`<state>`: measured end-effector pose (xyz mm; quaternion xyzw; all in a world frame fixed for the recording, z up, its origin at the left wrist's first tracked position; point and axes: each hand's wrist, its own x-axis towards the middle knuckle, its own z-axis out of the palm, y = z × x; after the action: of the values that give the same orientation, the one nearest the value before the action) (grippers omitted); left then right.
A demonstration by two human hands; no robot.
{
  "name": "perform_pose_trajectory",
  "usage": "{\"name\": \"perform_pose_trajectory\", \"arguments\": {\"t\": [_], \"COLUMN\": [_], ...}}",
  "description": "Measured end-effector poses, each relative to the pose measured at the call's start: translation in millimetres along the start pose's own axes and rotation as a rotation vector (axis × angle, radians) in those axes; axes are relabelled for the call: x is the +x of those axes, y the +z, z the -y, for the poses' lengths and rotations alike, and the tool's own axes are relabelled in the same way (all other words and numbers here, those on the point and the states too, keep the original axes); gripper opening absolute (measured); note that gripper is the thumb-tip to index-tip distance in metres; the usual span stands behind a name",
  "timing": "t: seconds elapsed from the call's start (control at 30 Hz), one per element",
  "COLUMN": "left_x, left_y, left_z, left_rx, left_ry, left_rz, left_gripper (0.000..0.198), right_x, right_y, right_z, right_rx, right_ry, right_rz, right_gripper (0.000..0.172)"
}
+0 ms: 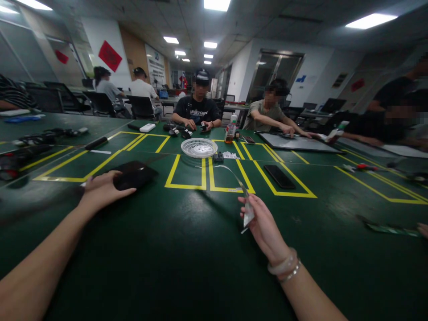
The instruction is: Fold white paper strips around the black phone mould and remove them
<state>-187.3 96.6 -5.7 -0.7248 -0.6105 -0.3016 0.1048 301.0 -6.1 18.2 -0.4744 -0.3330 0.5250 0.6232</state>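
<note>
My left hand rests on a flat black object lying on the green table, fingers curled over its near edge. My right hand is raised a little above the table and pinches a thin clear plastic film. The film curves up and away toward the white basket. A bracelet sits on my right wrist.
Yellow tape marks boxes on the table. A black phone lies right of the film. A small black part, a drink bottle and a grey panel lie farther back. Other people sit working at the far side and right.
</note>
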Motion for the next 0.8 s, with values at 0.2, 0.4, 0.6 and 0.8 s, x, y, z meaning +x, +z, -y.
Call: {"name": "perform_pose_trajectory", "arguments": {"t": [0.2, 0.4, 0.6, 0.8], "left_x": [-16.0, -46.2, -51.5, -55.6], "left_y": [-9.5, -8.8, -0.7, 0.2], "left_z": [-134.8, -205.0, -205.6, -201.7], "left_rx": [-0.136, -0.325, -0.342, -0.282], "left_ry": [0.240, 0.506, 0.547, 0.582], "left_rz": [0.311, 0.471, 0.484, 0.495], "left_gripper": [0.070, 0.073, 0.068, 0.086], "right_x": [-1.5, -4.4, -8.7, -15.2], "right_y": [-0.7, 4.3, 6.9, 6.7], "right_z": [3.1, 2.5, -3.0, -6.1], "right_rx": [-0.025, -0.059, -0.321, -0.649], "right_ry": [-0.024, -0.089, -0.273, -0.369], "right_rz": [0.025, 0.029, 0.211, 0.466], "right_gripper": [0.030, 0.044, 0.042, 0.037]}}
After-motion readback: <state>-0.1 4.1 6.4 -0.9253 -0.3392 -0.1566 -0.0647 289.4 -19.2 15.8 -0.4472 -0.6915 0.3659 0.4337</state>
